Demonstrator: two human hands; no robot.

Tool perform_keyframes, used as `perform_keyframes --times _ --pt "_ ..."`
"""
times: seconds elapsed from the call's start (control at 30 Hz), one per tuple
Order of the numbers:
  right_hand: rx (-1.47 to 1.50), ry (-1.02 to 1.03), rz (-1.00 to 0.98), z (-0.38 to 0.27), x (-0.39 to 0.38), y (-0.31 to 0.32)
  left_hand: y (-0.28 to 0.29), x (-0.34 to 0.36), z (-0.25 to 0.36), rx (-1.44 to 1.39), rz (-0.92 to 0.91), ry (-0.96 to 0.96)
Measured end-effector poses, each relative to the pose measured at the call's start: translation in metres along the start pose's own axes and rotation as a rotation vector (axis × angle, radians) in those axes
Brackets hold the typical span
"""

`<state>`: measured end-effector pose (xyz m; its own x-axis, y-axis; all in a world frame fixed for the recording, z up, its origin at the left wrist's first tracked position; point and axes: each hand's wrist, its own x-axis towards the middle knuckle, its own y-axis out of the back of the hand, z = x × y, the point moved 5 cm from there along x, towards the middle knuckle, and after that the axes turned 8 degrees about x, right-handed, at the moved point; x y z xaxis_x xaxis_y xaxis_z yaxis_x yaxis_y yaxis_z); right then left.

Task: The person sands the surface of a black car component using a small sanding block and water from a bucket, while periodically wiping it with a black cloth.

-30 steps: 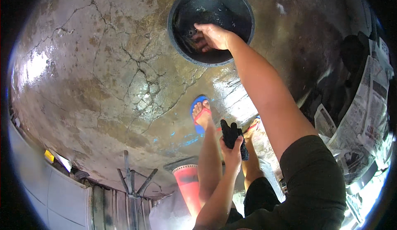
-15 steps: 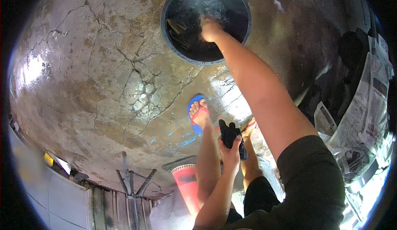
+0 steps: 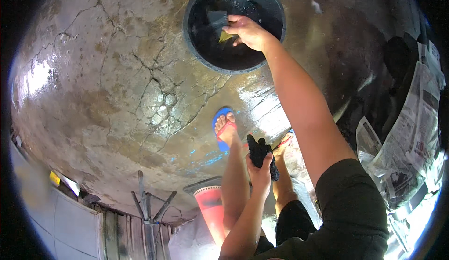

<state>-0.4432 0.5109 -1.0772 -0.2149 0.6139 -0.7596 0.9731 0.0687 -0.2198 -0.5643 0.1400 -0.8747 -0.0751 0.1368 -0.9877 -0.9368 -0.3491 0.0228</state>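
At the top middle, a round black tub [image 3: 188, 39] holds dark water. My right hand [image 3: 250, 32] is over it, thumb and fingers pinched on a thin dark grey sheet [image 3: 216, 18] with a yellowish lower corner; it resembles sandpaper. Near my knees, my left hand [image 3: 260, 173] is closed around a black, rough-surfaced piece [image 3: 258, 151] with knobby stubs at its upper end. Its exact kind is unclear, and my fingers and palm hide part of it.
Cracked, wet concrete floor [image 3: 112, 105] surrounds the tub. My feet are in blue flip-flops [image 3: 217, 121] with red straps. Beside my left leg is a red bucket-like container [image 3: 211, 208]; a metal stand [image 3: 148, 213] is farther left. Newspaper-covered bundles [image 3: 407, 143] line the right side.
My right hand has come up out of the tub's water and moved slightly right, now gripping the sheet that lay in the tub's left side. My left hand stays with the black piece.
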Motion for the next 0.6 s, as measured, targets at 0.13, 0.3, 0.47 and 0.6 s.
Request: perform_keyframes --times 0.13,0.3,0.47,0.6 --pt "-0.339 0.119 0.223 -0.010 0.003 0.032 -0.005 -0.002 -0.001 0.022 -0.026 0.018" --pt "-1.019 0.888 0.632 -0.045 -0.029 -0.043 -0.001 0.000 -0.002 0.012 0.001 0.008" --pt "-1.237 0.499 0.307 0.034 0.050 -0.024 -0.025 -0.006 -0.008 0.009 -0.110 0.036" --pt "-1.127 -0.107 -0.081 0.040 0.061 -0.062 -0.004 0.001 -0.004 -0.001 -0.010 -0.045"
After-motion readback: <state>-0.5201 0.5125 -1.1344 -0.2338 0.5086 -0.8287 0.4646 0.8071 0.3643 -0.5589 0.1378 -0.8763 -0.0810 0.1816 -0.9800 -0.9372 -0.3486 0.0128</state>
